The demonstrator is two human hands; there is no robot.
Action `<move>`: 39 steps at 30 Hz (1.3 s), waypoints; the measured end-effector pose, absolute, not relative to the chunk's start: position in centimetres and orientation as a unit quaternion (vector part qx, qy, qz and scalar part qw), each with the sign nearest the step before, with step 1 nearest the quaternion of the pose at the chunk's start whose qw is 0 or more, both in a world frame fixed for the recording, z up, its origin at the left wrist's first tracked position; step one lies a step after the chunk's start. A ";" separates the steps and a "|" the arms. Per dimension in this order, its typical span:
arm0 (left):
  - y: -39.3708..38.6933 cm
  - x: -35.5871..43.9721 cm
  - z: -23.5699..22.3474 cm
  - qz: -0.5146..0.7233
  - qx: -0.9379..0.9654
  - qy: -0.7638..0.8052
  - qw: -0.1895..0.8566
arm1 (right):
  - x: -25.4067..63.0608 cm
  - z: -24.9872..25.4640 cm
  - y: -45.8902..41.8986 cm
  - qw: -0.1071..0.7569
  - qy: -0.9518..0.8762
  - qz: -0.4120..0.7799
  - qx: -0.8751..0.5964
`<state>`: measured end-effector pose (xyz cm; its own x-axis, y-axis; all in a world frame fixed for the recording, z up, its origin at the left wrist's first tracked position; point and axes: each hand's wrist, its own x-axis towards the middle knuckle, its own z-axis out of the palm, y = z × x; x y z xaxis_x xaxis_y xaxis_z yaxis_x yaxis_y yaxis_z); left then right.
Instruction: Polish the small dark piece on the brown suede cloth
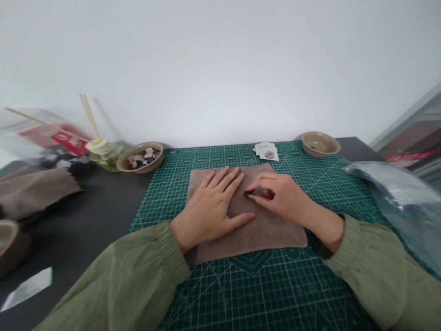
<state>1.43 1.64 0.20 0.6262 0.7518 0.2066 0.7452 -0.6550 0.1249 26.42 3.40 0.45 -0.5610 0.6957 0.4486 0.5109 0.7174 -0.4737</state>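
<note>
A brown cloth (248,236) lies on the green cutting mat (220,294). My left hand (215,202) rests flat on the cloth, its fingers spread and thumb pointing right. Between the thumb and index finger of my right hand (275,193) is a small dark stone-like piece (247,193), pinched at or just above the cloth. Its exact kind is too small to make out, and the fingertips cover part of it.
A bowl (121,164) of dark and pale pieces stands back left beside a reed diffuser (103,154). White cards (267,151) and another bowl (320,135) are at the back. A clear plastic bag (406,197) lies right; a folded brown cloth (34,193) lies left.
</note>
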 end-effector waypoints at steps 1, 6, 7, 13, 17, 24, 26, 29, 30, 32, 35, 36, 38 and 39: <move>1.6 1.3 0.1 0.120 0.901 0.416 0.015 | 26.4 0.5 3.4 0.314 -0.874 0.141 -0.342; 1.3 1.2 -0.1 0.121 0.897 0.425 0.020 | 26.4 0.5 3.3 0.309 -0.880 0.121 -0.338; 1.2 1.1 -0.1 0.122 0.894 0.430 0.020 | 26.4 0.5 3.3 0.308 -0.881 0.119 -0.338; 1.1 1.2 -0.1 0.120 0.882 0.454 0.024 | 26.0 0.8 3.0 0.301 -0.886 0.127 -0.330; 1.0 1.2 0.0 0.114 0.884 0.453 0.023 | 26.0 1.0 2.9 0.302 -0.890 0.123 -0.318; 1.0 1.2 0.0 0.110 0.884 0.453 0.023 | 25.8 0.8 2.6 0.304 -0.894 0.116 -0.307; 1.1 1.2 0.0 0.105 0.884 0.455 0.023 | 25.8 0.8 2.6 0.297 -0.899 0.117 -0.300; 1.1 1.2 0.1 0.101 0.884 0.455 0.026 | 26.0 0.8 2.5 0.288 -0.897 0.107 -0.319; 1.1 1.2 0.0 0.102 0.885 0.454 0.027 | 25.9 0.7 2.5 0.289 -0.896 0.100 -0.321; 1.1 1.2 0.0 0.107 0.885 0.453 0.027 | 25.8 0.7 2.4 0.287 -0.901 0.093 -0.311; 1.1 1.2 -0.1 0.111 0.884 0.453 0.026 | 25.3 0.8 2.6 0.269 -0.909 0.101 -0.301; 1.1 1.2 -0.1 0.111 0.884 0.453 0.025 | 25.1 0.9 2.6 0.265 -0.909 0.104 -0.305; 1.1 1.2 -0.1 0.108 0.885 0.453 0.023 | 25.1 1.0 2.8 0.269 -0.906 0.106 -0.308; 1.1 1.2 -0.1 0.107 0.885 0.453 0.022 | 25.1 1.1 2.8 0.271 -0.906 0.107 -0.306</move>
<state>1.23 1.13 -0.14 0.5659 0.8069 0.1694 0.7974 -0.5879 0.1363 25.13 2.85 1.08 -0.6658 0.6122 0.4266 0.4965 0.7902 -0.3591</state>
